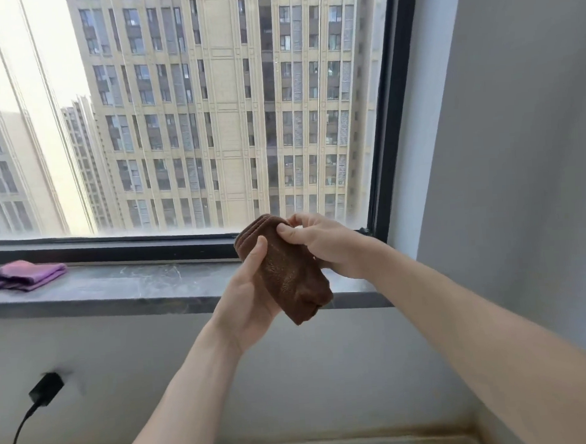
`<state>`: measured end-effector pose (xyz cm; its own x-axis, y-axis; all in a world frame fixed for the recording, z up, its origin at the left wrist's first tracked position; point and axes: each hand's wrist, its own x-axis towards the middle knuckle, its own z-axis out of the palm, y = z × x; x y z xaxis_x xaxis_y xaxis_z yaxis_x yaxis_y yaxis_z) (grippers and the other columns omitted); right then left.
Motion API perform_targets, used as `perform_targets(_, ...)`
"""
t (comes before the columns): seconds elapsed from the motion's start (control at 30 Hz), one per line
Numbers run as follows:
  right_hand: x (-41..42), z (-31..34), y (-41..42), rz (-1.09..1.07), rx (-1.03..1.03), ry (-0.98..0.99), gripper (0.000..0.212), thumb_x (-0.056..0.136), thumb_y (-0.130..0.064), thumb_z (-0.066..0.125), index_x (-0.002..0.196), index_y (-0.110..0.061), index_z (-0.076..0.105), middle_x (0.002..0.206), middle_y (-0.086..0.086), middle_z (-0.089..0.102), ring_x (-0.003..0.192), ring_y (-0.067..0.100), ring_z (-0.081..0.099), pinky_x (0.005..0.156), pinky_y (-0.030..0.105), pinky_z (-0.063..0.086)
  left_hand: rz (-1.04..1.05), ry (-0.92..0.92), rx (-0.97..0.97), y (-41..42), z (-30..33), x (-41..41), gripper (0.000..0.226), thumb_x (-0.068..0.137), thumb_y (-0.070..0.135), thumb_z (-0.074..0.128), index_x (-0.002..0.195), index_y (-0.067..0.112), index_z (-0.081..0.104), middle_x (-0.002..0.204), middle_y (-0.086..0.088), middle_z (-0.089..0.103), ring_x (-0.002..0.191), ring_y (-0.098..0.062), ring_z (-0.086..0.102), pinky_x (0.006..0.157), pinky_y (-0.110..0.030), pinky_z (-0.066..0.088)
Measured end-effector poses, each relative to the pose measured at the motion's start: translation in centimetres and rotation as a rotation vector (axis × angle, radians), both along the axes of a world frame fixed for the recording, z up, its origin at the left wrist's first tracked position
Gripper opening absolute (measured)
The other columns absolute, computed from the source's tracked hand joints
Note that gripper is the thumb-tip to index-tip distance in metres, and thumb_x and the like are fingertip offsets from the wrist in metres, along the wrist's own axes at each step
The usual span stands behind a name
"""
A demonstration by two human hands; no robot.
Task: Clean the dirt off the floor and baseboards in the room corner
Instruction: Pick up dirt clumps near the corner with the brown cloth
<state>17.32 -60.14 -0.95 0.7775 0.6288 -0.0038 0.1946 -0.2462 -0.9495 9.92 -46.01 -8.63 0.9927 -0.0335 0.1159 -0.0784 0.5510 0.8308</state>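
Both hands held a folded brown cloth up in front of the window sill: the left hand gripped its near side with the thumb across the front, and the right hand pinched its far upper edge. The baseboard at the bottom of the wall, running right towards the room corner, carried a brownish streak of dirt, so the wiping itself looked not yet begun or at least unfinished. A purple cloth lay on the sill to the far left, and a black plug sat in the wall below.
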Motion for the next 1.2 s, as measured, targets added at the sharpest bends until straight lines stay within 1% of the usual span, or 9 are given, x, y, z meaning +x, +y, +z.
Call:
perform_targets(0.17,0.1,0.2,0.5,-0.056,-0.045,-0.056,0.02,0.104,-0.036,0.059,0.105,-0.015,0.061,0.105,0.005,0.07,0.105,0.023,0.067,0.084,0.036,0.056,0.038,0.024,0.055,-0.3,0.4,-0.2,0.049,0.105,0.044,0.049,0.144,0.015,0.057,0.138,-0.019,0.064,0.13,-0.037,0.06,0.11,-0.054,0.044)
perform_targets(0.3,0.0,-0.5,1.8,-0.143,-0.038,-0.159,0.017,0.1,-0.033,0.067,0.102,-0.015,0.065,0.101,0.005,0.067,0.094,0.016,0.064,0.072,0.025,0.05,0.129,0.099,0.1,0.4,-0.3,-1.1,0.049,0.1,0.044,0.059,0.138,0.014,0.061,0.129,-0.014,0.071,0.121,-0.032,0.067,0.092,-0.045,0.057)
perform_targets(0.43,-0.5,-2.0,4.3,-0.154,-0.031,-0.151,0.02,0.095,-0.035,0.074,0.102,-0.019,0.065,0.105,0.006,0.068,0.102,0.022,0.067,0.082,0.033,0.056,0.232,0.124,0.04,2.2,-0.8,-2.7,0.041,0.101,0.035,0.061,0.135,0.013,0.063,0.125,-0.015,0.072,0.115,-0.031,0.07,0.084,-0.043,0.061)
perform_targets(0.53,-1.6,-3.8,6.6,-0.116,-0.142,-0.178,0.037,0.091,-0.053,0.072,0.113,-0.024,0.062,0.11,0.001,0.068,0.104,0.017,0.066,0.089,0.039,0.06,0.394,0.196,-0.088,4.6,-2.2,-3.6,0.039,0.101,0.03,0.064,0.133,0.008,0.063,0.119,-0.017,0.074,0.108,-0.033,0.073,0.082,-0.045,0.063)
perform_targets(0.63,-3.2,-6.3,8.6,0.095,-0.27,0.021,0.051,0.086,-0.068,0.068,0.122,-0.031,0.065,0.115,-0.006,0.075,0.11,0.017,0.07,0.099,0.048,0.056,0.553,0.248,-0.221,7.4,-3.7,-4.7,0.048,0.097,0.031,0.069,0.135,0.003,0.06,0.119,-0.02,0.073,0.108,-0.036,0.073,0.093,-0.051,0.06)
perform_targets(0.73,-4.9,-8.1,11.4,0.214,-0.207,0.193,0.043,0.093,-0.053,0.07,0.123,-0.022,0.07,0.114,0.004,0.077,0.105,0.026,0.074,0.095,0.049,0.059,0.709,0.27,-0.297,10.6,-4.6,-6.1,0.048,0.094,0.031,0.074,0.129,0.0,0.062,0.114,-0.019,0.075,0.102,-0.034,0.075,0.094,-0.051,0.059)
perform_targets(0.8,-5.8,-8.5,13.5,0.211,-0.136,0.224,0.035,0.095,-0.037,0.073,0.12,-0.013,0.071,0.112,0.012,0.076,0.099,0.03,0.076,0.089,0.047,0.062,0.818,0.289,-0.295,12.9,-5.0,-7.3,0.047,0.093,0.03,0.076,0.128,0.002,0.061,0.113,-0.016,0.075,0.1,-0.031,0.075,0.083,-0.044,0.063)
perform_targets(0.93,-6.3,-9.3,17.6,0.12,-0.128,0.166,0.025,0.096,-0.029,0.072,0.117,-0.015,0.071,0.095,0.008,0.077,0.079,0.023,0.075,0.08,0.045,0.064,0.886,0.378,-0.154,17.2,-6.3,-9.5,0.043,0.092,0.024,0.078,0.125,0.006,0.059,0.114,-0.017,0.073,0.096,-0.028,0.074,0.057,-0.034,0.062)
perform_targets(1.2,-1.8,-10.8,23.5,-0.022,-0.008,0.14,0.018,0.1,-0.019,0.066,0.117,-0.024,0.067,0.124,0.005,0.066,0.102,0.026,0.069,0.066,0.041,0.063,0.806,0.387,0.015,22.6,-7.1,-6.0,0.035,0.099,0.011,0.067,0.132,0.004,0.057,0.124,-0.017,0.068,0.1,-0.025,0.07,0.061,-0.034,0.063)
